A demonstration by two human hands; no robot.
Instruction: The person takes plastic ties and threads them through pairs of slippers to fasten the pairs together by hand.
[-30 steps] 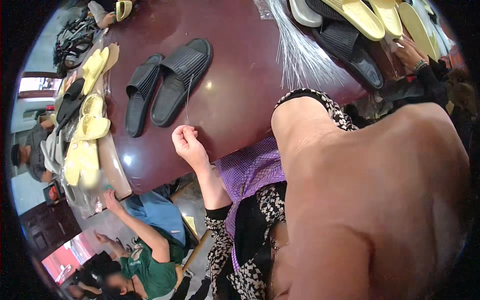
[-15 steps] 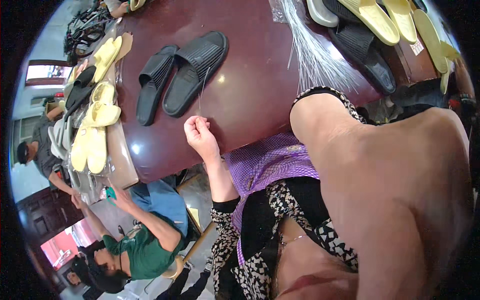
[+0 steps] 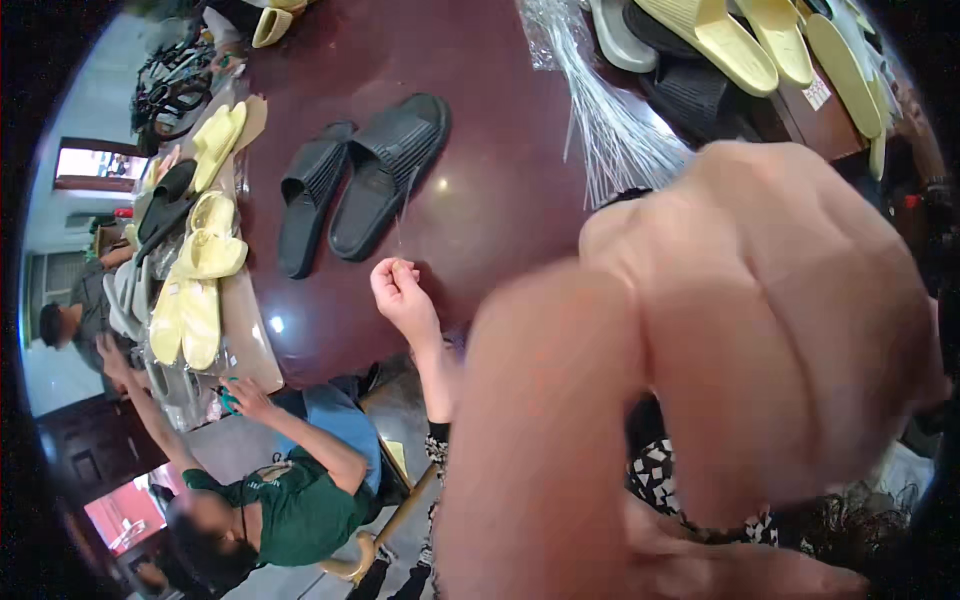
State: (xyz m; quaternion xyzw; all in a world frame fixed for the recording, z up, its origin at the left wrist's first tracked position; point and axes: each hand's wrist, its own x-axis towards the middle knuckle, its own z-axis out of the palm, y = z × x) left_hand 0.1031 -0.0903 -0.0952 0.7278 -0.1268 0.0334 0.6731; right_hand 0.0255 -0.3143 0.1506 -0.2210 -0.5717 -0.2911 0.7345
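Note:
My left hand (image 3: 402, 298) is closed in a pinch at the near side of the table. From its fingertips a thin pale plastic strand (image 3: 403, 222) runs up to the right one of two black slides. This right black slide (image 3: 362, 212) lies sole down, with the left black slide (image 3: 300, 238) beside it, their ribbed straps facing up. Very large and blurred, my right hand (image 3: 720, 300) fills the lower right close in front of the camera. Its fingers are bent downward, and whether they hold anything is hidden.
A fan of pale plastic strands (image 3: 610, 120) lies on the dark red table (image 3: 490, 110). Yellow slides (image 3: 715, 45) are heaped at the far right; wrapped yellow slippers (image 3: 185, 315) line the left edge. A co-worker in green (image 3: 310, 510) sits at the left, hands raised.
My right hand has swung up close to the camera, covering my purple apron and much of the lower right. My left hand keeps its pinch by the slides; the view has shifted slightly.

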